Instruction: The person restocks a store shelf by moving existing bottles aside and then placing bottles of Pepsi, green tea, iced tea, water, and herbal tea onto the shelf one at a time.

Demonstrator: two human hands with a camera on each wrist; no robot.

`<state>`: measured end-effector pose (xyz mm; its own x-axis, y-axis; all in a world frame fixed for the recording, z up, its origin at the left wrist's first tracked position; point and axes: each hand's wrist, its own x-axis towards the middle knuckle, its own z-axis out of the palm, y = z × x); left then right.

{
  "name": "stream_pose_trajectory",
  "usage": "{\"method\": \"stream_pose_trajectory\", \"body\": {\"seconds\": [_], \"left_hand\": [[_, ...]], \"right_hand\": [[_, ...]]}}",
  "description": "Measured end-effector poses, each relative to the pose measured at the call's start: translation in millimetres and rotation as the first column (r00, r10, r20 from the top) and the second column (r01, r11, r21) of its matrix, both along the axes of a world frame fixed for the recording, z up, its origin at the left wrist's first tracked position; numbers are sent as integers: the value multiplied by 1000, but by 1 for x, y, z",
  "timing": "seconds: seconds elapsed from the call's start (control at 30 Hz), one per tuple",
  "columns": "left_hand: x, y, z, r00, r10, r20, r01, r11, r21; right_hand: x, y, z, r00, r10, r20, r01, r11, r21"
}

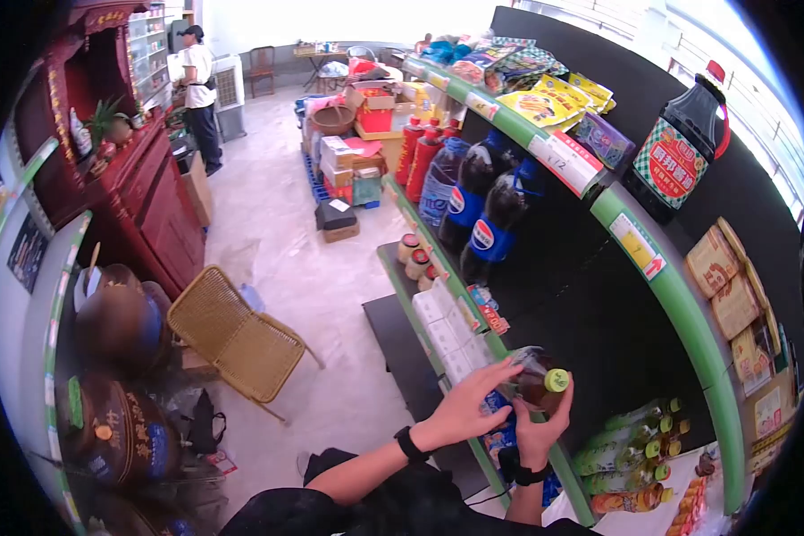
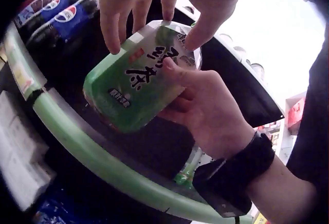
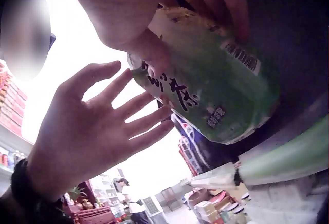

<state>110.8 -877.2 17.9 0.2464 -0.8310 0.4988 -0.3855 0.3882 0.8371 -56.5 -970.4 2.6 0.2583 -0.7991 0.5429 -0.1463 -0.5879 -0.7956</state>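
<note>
A green tea bottle (image 1: 532, 382) with a lime-green cap is held tilted at the front of a dark shelf. My right hand (image 1: 543, 431) grips it, thumb on one side and fingers round the other. The left hand (image 1: 463, 407) is beside it with straight fingers. In the right wrist view the left hand (image 3: 105, 124) shows spread fingers, their tips right at the bottle (image 3: 216, 88). Its green label with black characters faces the left wrist camera, where the right thumb presses the bottle (image 2: 128, 90) and the left fingers arch over its upper part.
Several green-capped bottles (image 1: 630, 447) lie on the shelf at lower right. Large cola bottles (image 1: 487, 232) and white boxes (image 1: 447, 335) line the shelves ahead. A soy sauce jug (image 1: 679, 147) stands above. A wicker chair (image 1: 237, 330) is at left; a person (image 1: 201, 98) stands far back.
</note>
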Motion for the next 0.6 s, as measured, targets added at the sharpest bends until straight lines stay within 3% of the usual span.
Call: {"method": "stream_pose_trajectory", "body": {"seconds": [0.1, 0.23, 0.3, 0.4, 0.6], "left_hand": [[13, 55, -14, 993, 115, 2, -115, 992, 47], [32, 165, -35, 965, 262, -30, -240, 919, 314], [35, 230, -47, 935, 347, -67, -306, 889, 341], [28, 331, -54, 869, 485, -101, -404, 811, 423], [-9, 510, -68, 676, 729, -112, -579, 618, 531]], "right_hand": [[15, 33, -9, 990, 95, -107, -101, 993, -53], [51, 93, -41, 912, 376, -165, -349, 921, 170], [73, 133, -54, 839, 508, -194, -492, 861, 128], [97, 215, -41, 675, 702, -226, -658, 712, 244], [129, 357, -81, 317, 908, -273, -863, 395, 314]]}}
